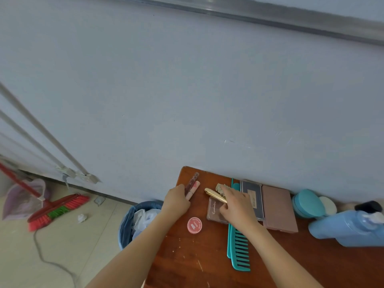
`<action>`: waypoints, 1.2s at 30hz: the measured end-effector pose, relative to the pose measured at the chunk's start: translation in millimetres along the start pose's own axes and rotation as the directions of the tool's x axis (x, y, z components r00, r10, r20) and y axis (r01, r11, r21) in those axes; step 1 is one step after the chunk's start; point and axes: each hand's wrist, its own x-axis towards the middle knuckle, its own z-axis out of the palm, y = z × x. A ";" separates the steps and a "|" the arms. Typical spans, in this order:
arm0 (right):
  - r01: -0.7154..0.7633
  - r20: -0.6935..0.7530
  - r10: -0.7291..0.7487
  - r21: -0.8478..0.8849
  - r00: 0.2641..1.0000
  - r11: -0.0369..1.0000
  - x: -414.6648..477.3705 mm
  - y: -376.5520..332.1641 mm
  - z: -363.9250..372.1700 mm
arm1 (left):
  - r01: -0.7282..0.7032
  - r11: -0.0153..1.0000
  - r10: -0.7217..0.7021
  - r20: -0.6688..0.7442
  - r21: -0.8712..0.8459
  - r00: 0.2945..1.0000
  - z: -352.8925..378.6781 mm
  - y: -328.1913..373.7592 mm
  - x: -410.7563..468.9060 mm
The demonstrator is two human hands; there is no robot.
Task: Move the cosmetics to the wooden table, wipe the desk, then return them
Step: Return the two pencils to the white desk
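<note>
Left hand [176, 199] pinches two lip tubes [192, 185] (far corner); right hand [236, 205] grips gold tube [214, 194].

We're getting soft, even light here, cool and bluish across the wall [187, 80], with only weak, fuzzy shadows on the counter [187, 256]. The broom [58, 213] at the left edge looks smeared and out of focus, and the wide lens bends the metal rail [270, 17] up top into a slant. Wall texture's kinda blotchy too.
</note>
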 end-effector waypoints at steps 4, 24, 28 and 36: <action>-0.029 0.033 0.030 -0.020 0.999 0.999 -3.7 0.8 -1.8 | -0.014 0.997 0.017 0.034 -0.077 0.999 -0.7 -4.9 0.9; -0.068 -0.167 0.105 0.214 0.980 0.975 -73.6 -22.2 -27.5 | -0.156 0.813 0.167 -0.031 -0.561 0.985 -16.6 -24.3 -64.2; -0.210 -0.237 0.284 0.291 0.929 0.933 -108.3 -34.3 -33.6 | -0.241 0.787 0.315 0.033 -0.567 0.949 -23.1 -17.7 -63.4; -0.546 -0.331 0.683 0.420 0.652 0.725 -216.1 -99.8 -7.3 | -0.386 0.749 0.613 0.342 -0.538 0.712 -20.5 -26.5 -95.0</action>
